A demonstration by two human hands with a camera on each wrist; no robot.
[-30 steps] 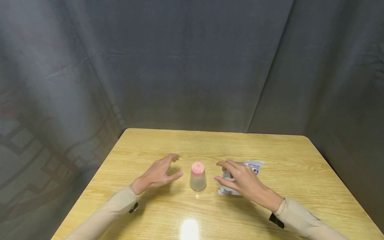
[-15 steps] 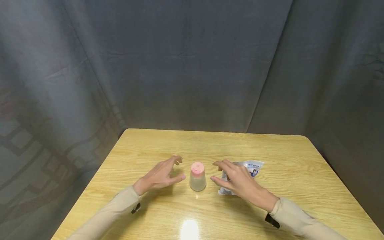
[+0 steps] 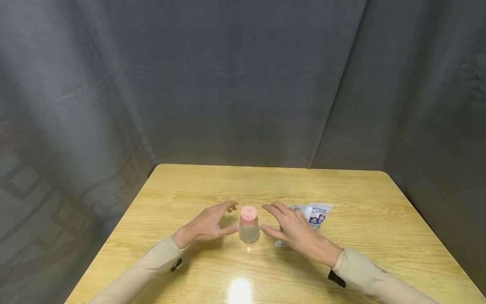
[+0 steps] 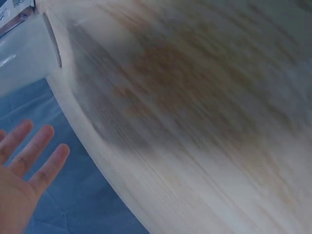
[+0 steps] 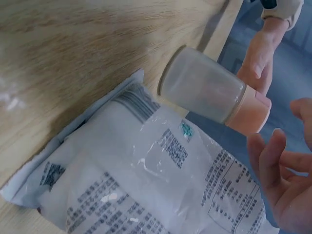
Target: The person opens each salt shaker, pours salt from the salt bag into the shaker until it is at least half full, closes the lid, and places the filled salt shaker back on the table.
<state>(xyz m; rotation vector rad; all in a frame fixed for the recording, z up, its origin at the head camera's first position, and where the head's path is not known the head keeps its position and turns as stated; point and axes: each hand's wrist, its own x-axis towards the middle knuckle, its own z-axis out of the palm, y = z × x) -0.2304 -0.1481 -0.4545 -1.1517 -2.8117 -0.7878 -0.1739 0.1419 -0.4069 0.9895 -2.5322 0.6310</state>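
Note:
A small frosted bottle with a pink cap [image 3: 249, 232] stands upright on the table between both hands. My left hand [image 3: 205, 223] hovers at its left side, thumb and fingers spread and holding nothing; the left wrist view shows a gap between those fingers [image 4: 51, 165] and the bottle [image 4: 27, 53]. On the other side is my right hand [image 3: 300, 232], its fingers loosely bent and its thumb tip close to the bottle. A white printed plastic packet [image 3: 319, 213] lies under and behind the right hand, partly hidden by it. Small print and a square code show on the packet [image 5: 165, 161] in the right wrist view.
The light wooden table [image 3: 212, 181] has rounded far corners. Dark grey curtains [image 3: 235, 84] hang behind it and at both sides. A bright light reflection [image 3: 240, 291] lies near the front.
Both hands have moved inward toward the bottle, the left one rightward and the right one leftward. More of the packet's printed top shows. Bottle and packet stay in place.

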